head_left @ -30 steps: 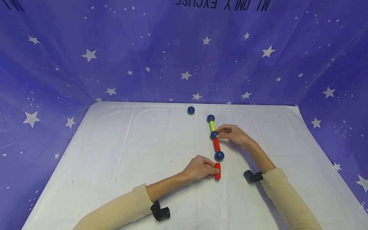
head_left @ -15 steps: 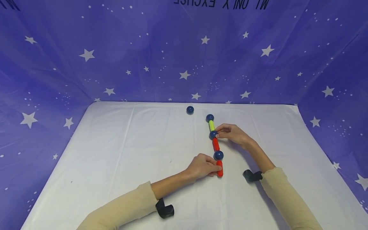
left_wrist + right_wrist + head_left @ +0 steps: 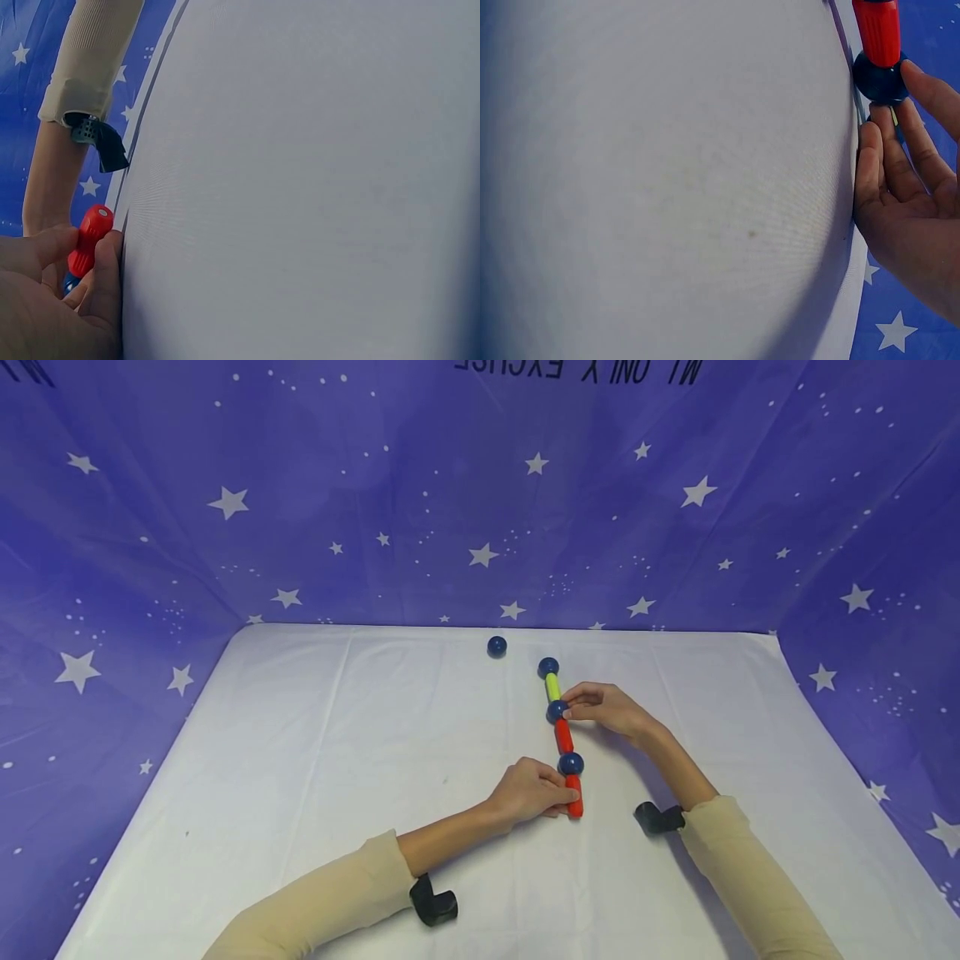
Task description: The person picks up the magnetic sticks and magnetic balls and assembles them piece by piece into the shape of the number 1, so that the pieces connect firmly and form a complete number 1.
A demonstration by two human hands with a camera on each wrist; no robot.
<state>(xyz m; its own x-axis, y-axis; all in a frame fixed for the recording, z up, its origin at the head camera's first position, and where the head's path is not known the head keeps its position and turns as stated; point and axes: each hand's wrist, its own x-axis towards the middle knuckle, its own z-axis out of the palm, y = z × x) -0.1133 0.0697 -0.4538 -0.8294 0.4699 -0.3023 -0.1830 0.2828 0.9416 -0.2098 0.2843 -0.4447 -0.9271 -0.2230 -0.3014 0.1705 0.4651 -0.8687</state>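
Note:
A chain of blue balls and short rods lies on the white cloth in the head view. From the far end come a far ball (image 3: 548, 667), a yellow-green rod (image 3: 552, 687), a middle ball (image 3: 557, 712), a red rod (image 3: 564, 737), a near ball (image 3: 571, 764) and a near red rod (image 3: 574, 808). My left hand (image 3: 525, 793) pinches the near red rod, whose end with a small metallic dot faces the left wrist camera. The rod's other end meets the near ball. My right hand (image 3: 609, 710) holds the middle ball (image 3: 879, 81) between thumb and fingers.
One loose blue ball (image 3: 497, 647) sits near the table's back edge, left of the chain. Purple star-print cloth (image 3: 420, 502) hangs behind and at both sides of the white-covered table (image 3: 360, 727). Black wrist mounts (image 3: 435, 903) stick out from both sleeves.
My left hand has moved the near red rod forward and slightly right, closing the gap to the near ball. My right hand has stayed on the middle ball.

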